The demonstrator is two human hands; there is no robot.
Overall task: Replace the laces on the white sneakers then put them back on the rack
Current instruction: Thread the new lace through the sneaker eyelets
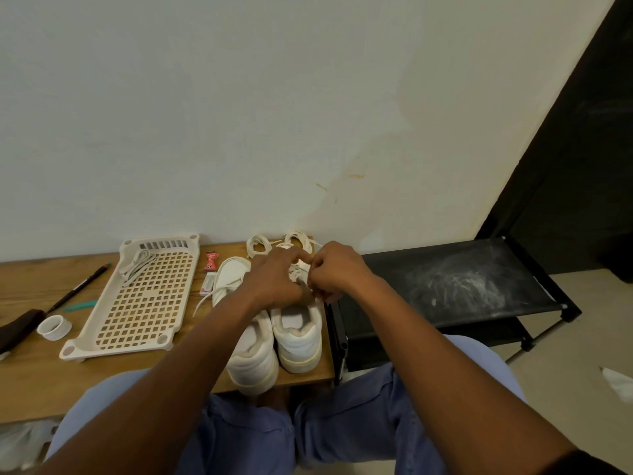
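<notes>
At the far left of the wooden tabletop [30, 282] lie a dark brown cloth [17, 329], a black pen [78, 289], a teal stick [80, 306] and a white ring of tape [54, 327]. Next comes a cream perforated tray [137, 303] with a bundle of pale laces [138, 265] in its far corner. Just right of it sit a small red packet [211, 262] and a white one [208, 284]; their printing is too small to read. The left sneaker [245, 337] and right sneaker [299, 337] stand side by side, heels toward the person, at the tabletop's right end. The left hand [274, 279] and right hand [334, 272] meet over the right sneaker's lace area, fingers curled narrow and pinching a white lace [297, 271] between them. More coiled white laces [260, 245] lie behind the hands near the wall. Right of the tabletop stands a black shoe rack [455, 286], its top shelf dusty.
</notes>
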